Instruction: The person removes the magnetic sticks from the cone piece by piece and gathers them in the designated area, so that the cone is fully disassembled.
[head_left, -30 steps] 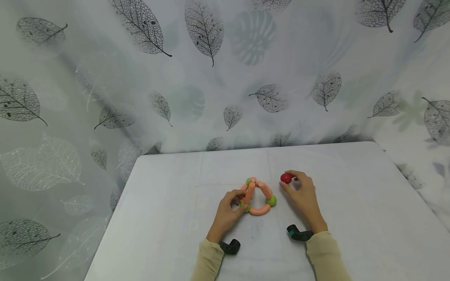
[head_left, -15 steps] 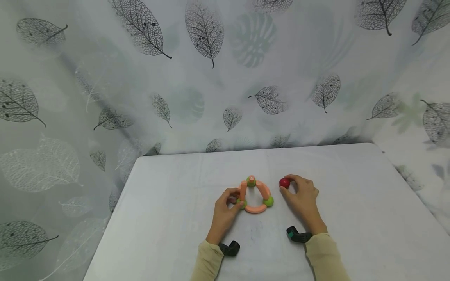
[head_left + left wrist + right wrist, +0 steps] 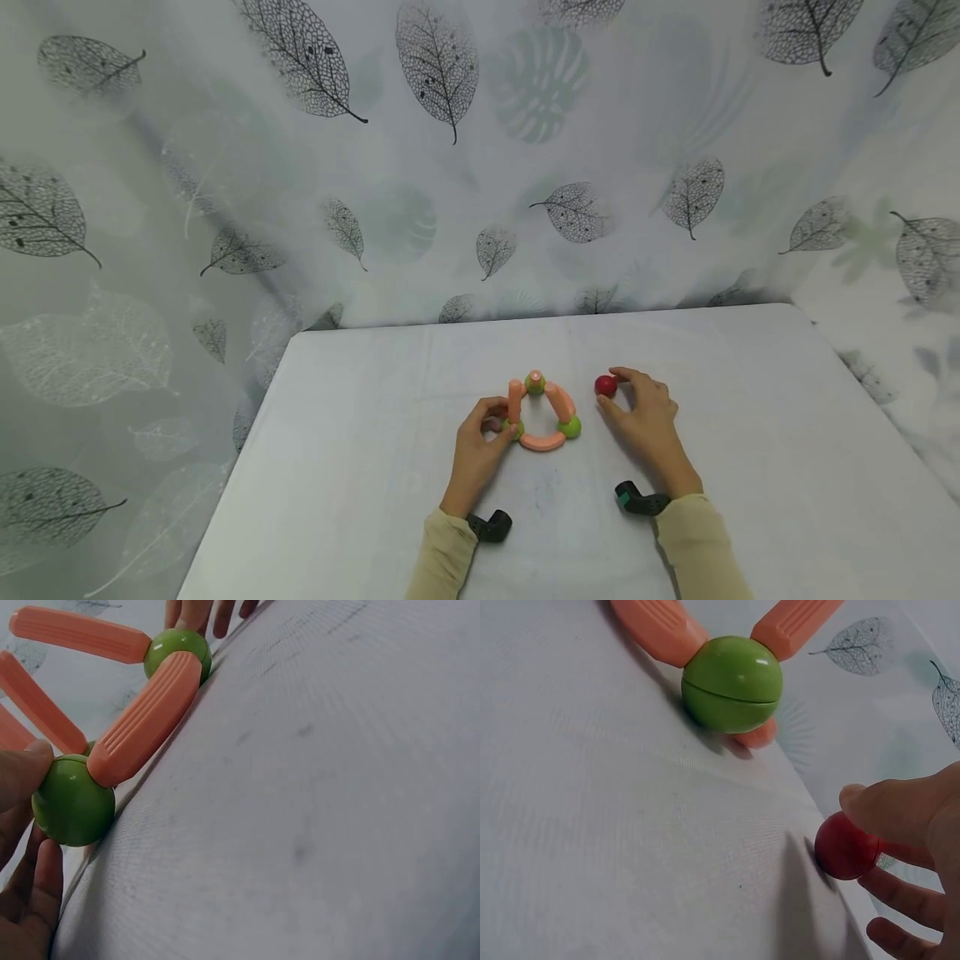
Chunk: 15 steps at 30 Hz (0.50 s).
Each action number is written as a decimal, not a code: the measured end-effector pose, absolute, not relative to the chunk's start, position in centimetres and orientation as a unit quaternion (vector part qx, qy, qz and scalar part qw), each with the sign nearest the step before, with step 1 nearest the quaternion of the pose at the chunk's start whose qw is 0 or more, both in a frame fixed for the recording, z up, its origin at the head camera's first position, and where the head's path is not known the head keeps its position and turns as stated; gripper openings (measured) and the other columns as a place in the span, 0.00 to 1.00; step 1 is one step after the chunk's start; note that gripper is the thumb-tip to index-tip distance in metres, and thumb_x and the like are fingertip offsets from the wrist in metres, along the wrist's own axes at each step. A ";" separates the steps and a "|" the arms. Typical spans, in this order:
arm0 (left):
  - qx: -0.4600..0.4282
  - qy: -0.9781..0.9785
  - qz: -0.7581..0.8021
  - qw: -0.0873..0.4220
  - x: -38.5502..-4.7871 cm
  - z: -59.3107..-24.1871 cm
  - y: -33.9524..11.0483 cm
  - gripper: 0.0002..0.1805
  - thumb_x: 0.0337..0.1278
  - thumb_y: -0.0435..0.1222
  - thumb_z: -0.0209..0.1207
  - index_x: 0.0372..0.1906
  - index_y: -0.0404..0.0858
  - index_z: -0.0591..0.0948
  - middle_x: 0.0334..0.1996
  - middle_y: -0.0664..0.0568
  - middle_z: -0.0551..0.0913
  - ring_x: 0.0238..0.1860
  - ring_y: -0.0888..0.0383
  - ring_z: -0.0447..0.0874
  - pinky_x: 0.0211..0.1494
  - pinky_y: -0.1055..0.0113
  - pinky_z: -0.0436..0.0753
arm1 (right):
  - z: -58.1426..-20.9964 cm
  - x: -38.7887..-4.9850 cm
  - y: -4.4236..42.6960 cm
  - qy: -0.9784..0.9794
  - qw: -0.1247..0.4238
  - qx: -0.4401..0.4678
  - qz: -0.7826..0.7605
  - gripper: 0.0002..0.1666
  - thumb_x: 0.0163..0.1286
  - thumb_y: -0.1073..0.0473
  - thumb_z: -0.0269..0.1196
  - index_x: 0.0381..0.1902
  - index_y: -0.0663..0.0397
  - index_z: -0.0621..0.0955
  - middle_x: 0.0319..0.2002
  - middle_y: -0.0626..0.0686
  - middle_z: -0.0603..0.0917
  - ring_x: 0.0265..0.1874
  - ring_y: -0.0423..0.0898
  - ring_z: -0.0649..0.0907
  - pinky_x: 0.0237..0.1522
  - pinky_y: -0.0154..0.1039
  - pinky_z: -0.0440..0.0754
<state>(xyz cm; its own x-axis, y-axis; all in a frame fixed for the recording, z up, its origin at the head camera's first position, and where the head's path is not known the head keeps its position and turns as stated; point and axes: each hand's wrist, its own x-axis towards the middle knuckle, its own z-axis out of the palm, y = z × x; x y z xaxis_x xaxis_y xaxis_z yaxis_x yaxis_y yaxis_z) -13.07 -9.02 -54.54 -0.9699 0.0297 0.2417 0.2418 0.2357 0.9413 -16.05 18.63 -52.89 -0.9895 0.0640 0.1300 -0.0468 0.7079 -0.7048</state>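
Note:
An orange and green magnetic-looking construction (image 3: 543, 442) lies on the table: curved orange rods link green balls into a ring, and further orange rods rise from the balls. My left hand (image 3: 476, 454) pinches its left green ball (image 3: 73, 801) between thumb and fingers. An upright orange rod (image 3: 514, 402) stands from that ball. The right green ball (image 3: 733, 684) is free of both hands. To the right of the ring, my right hand (image 3: 647, 421) holds a small red ball (image 3: 846, 846) between thumb and fingers, close to the tabletop and apart from the ring.
A white cloth covers the table (image 3: 375, 467). Behind and beside it hangs a leaf-printed curtain (image 3: 420, 167). Black wrist cameras sit on the left wrist (image 3: 491, 527) and right wrist (image 3: 639, 500).
The left orange rod, earlier leaning across toward the far ball, now stands upright, apart from the others. The ring has shifted slightly left with my left hand. My right hand keeps the red ball.

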 end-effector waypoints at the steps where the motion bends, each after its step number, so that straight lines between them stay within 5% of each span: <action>1: -0.087 -0.781 -0.613 0.086 -13.1 -54.6 -9.0 0.22 0.58 0.27 0.71 0.57 0.43 0.83 0.50 0.46 0.89 0.51 0.56 0.86 0.51 0.68 0.83 | -52.7 -16.0 18.6 -0.922 0.071 -0.005 0.381 0.33 0.71 0.54 0.69 0.70 0.57 0.74 0.67 0.66 0.77 0.69 0.71 0.67 0.62 0.73 0.59; 15: -0.083 -0.800 -0.591 0.070 -13.1 -54.4 -9.0 0.21 0.62 0.32 0.70 0.59 0.41 0.83 0.51 0.47 0.90 0.53 0.51 0.85 0.53 0.68 0.83 | -51.8 -13.2 17.8 -0.896 0.124 -0.008 0.426 0.27 0.70 0.62 0.69 0.65 0.57 0.78 0.61 0.63 0.82 0.60 0.61 0.76 0.59 0.66 0.65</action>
<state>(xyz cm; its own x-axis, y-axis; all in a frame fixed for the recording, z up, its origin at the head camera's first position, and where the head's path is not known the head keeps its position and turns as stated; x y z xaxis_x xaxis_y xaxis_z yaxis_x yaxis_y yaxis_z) -13.07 -8.99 -54.41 -0.9766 0.0500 0.2091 0.2145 0.2886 0.9331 -13.18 17.77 -51.81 -0.9691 0.1193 0.2157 -0.0918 0.6376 -0.7649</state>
